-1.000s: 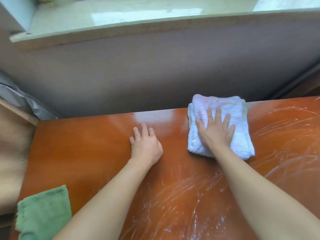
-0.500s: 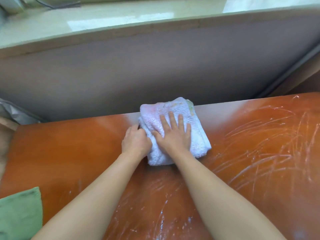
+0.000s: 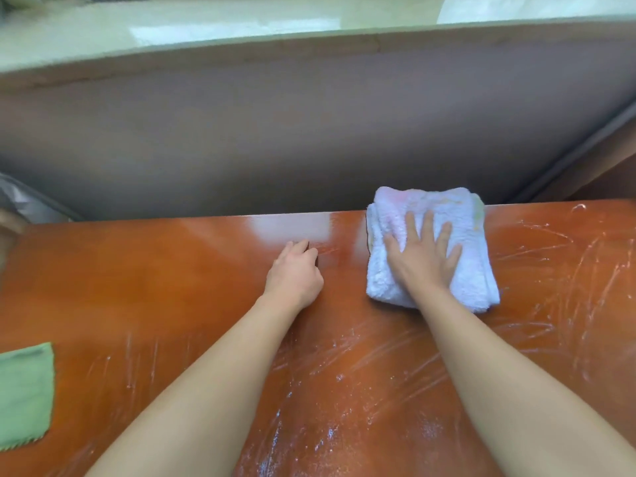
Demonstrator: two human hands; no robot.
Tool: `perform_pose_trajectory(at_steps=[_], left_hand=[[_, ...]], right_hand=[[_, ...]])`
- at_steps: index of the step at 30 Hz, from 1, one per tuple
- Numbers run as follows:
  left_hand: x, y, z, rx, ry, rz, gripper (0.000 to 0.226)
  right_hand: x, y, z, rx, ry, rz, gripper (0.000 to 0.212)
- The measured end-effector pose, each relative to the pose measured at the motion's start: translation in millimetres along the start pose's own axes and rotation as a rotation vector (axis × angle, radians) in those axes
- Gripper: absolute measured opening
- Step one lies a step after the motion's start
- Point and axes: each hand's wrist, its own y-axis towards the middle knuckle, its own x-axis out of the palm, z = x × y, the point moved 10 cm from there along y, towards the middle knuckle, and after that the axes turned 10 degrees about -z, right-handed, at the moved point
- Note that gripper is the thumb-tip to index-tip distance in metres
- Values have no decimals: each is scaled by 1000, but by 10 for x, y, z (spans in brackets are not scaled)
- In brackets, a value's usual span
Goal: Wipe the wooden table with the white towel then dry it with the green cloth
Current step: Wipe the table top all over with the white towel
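Right hand [image 3: 421, 261], fingers flat, has slid the white towel [image 3: 430, 247] rightward from the left hand [image 3: 296, 275], loosely curled on the bench [image 3: 137, 277]; wiping continues.

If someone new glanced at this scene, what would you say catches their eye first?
Most striking is the white towel, folded thick at the far edge of the wooden table, with the right hand pressed flat on it. Whitish wet streaks cover the table's near and right parts. The left hand rests on bare wood beside the towel, and the green cloth lies at the left edge.
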Motion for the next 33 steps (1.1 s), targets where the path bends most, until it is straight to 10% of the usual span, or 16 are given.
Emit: perform_pose_trajectory(at_steps=[19,33], left_hand=[[40,96,299,23,53,87,42],[476,390,1639,28,76,1,46]], right_hand=[[306,-249,-791,-240,19,-65,66],[-562,510,1801,92,61,-7,69]])
